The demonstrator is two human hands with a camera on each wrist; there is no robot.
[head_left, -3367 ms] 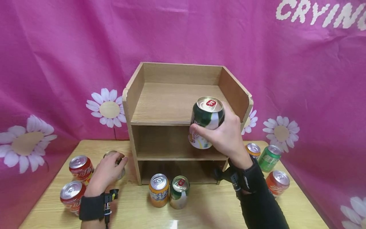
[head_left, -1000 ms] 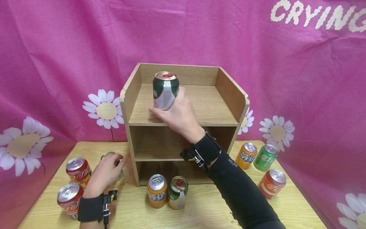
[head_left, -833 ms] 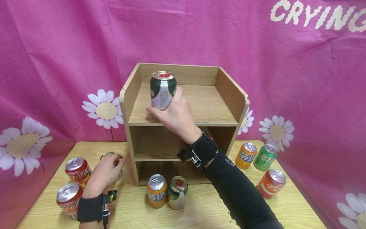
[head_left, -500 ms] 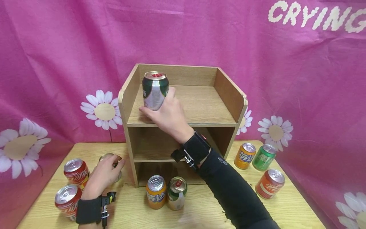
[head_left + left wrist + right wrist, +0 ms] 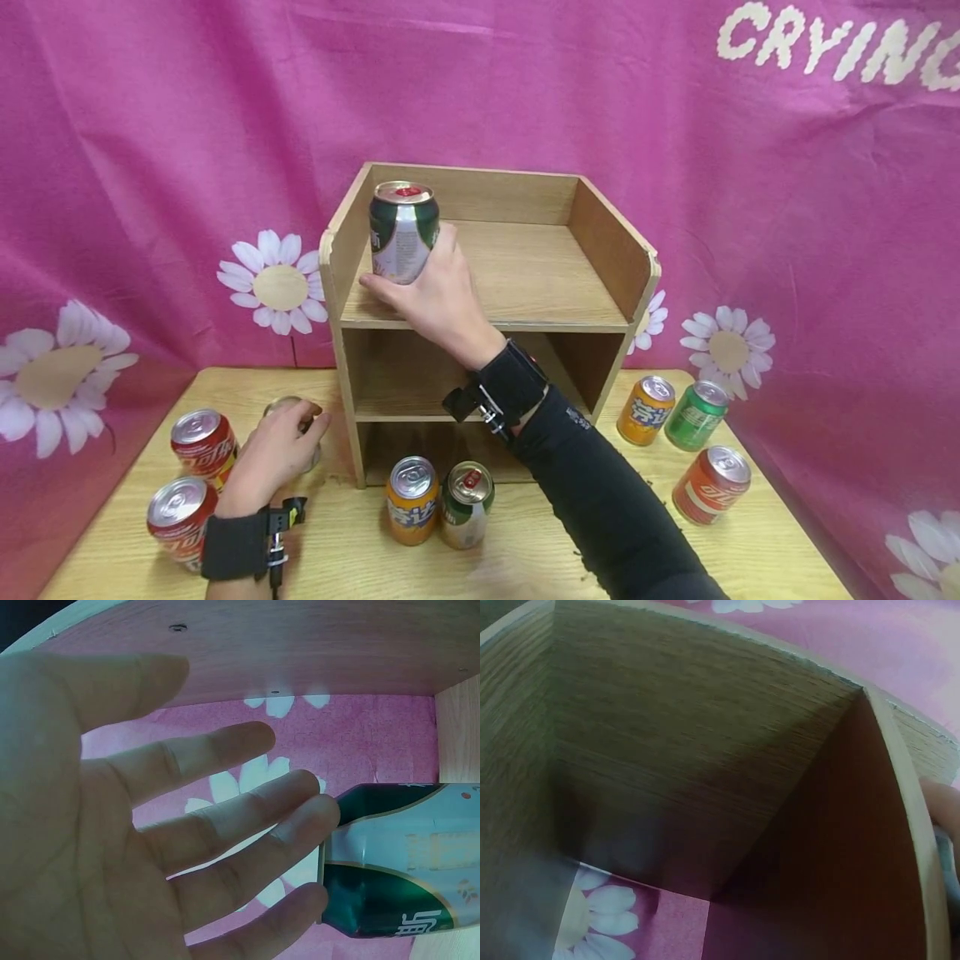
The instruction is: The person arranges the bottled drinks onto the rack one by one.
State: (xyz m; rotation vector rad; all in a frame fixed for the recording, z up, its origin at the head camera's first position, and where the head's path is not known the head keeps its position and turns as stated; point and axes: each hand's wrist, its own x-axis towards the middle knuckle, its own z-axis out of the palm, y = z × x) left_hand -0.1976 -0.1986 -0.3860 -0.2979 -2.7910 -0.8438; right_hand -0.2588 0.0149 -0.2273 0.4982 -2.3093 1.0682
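Note:
My right hand (image 5: 444,296) grips a dark green and white drink can (image 5: 403,233) at the left of the wooden shelf's top board (image 5: 525,283). The can is upright; its base is partly behind the hand, so I cannot tell whether it touches the board. In the right wrist view the shelf's side panel (image 5: 832,847) hides most of that hand. My left hand (image 5: 272,458) is low on the table's left side, its fingers (image 5: 225,746) loosely spread in the left wrist view. Its fingertips are at the top end of another green and white can (image 5: 397,859).
Two red cans (image 5: 202,442) stand at the table's left. An orange can (image 5: 412,504) and a green and white can (image 5: 467,508) stand before the shelf. At right are an orange can (image 5: 645,412), a green can (image 5: 697,417) and an orange-red can (image 5: 711,487).
My right hand has carried its can from in front of the shelf's right half up and leftward over the top board. In the last half second it barely moves. The left hand stays put.

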